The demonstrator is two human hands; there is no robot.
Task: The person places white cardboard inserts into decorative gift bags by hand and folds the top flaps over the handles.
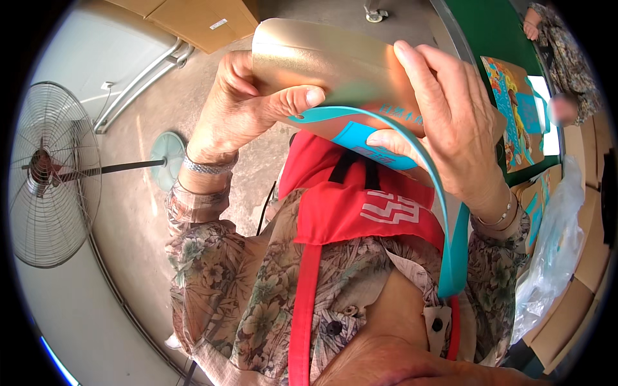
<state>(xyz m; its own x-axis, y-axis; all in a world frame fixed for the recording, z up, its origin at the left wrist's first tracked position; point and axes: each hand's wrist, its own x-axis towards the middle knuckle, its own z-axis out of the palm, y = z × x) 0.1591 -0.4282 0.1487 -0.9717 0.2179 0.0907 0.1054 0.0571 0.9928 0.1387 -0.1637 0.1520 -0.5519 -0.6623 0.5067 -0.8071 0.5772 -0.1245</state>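
Both hands hold up a glossy gold and turquoise printed sheet of thin card (314,62), bent into curves in front of my chest. My left hand (246,96) grips its left end, the thumb lying across the gold face near a small hole by the turquoise edge. On the other side, my right hand (439,116) has its fingers over the gold outer face and its thumb on a blue printed panel. A long turquoise strip of the sheet curls down below the right hand beside my red apron (367,217). The sheet's far side is hidden.
Similar printed sheets (516,116) lie on a green table (487,29) at right, near clear plastic film (555,251) and cardboard boxes (560,323). Another person's hand (531,30) is at the table's far side. A floor fan (53,173) stands left; a large carton (203,21) is above.
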